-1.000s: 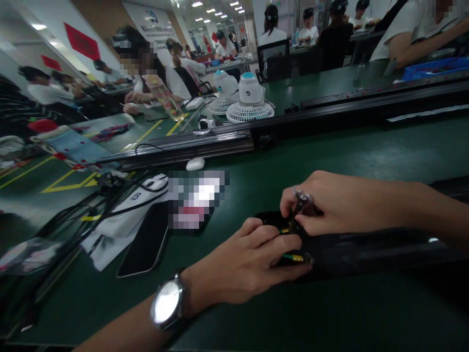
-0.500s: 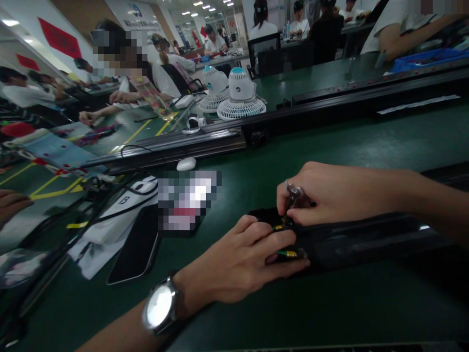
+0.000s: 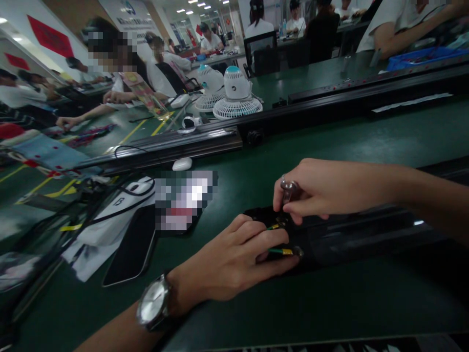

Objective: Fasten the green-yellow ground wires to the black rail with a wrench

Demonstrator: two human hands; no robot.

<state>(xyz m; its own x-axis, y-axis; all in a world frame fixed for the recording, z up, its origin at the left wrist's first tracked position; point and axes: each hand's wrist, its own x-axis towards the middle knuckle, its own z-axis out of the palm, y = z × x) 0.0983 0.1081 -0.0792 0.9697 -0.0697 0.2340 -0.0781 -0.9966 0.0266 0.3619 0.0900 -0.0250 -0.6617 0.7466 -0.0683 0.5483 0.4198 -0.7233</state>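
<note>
A long black part (image 3: 351, 242) lies on the green table (image 3: 330, 142) in front of me. My left hand (image 3: 238, 259), with a wristwatch (image 3: 152, 305) on the wrist, presses down on the part's left end, fingers over green-yellow wires with brass tips (image 3: 280, 252). My right hand (image 3: 322, 188) pinches a short silver-handled tool (image 3: 287, 190), held upright with its tip on the part's left end, just above my left fingers.
A dark phone (image 3: 128, 252), white papers with black cables (image 3: 110, 215) and a small white mouse (image 3: 182, 164) lie to the left. A black rail (image 3: 293, 117) crosses the table beyond. Two small fans (image 3: 236, 93) stand behind it. Other people sit at far benches.
The view has shifted slightly right and down. My hands stay on the black part; the right hand has turned the silver tool a little.
</note>
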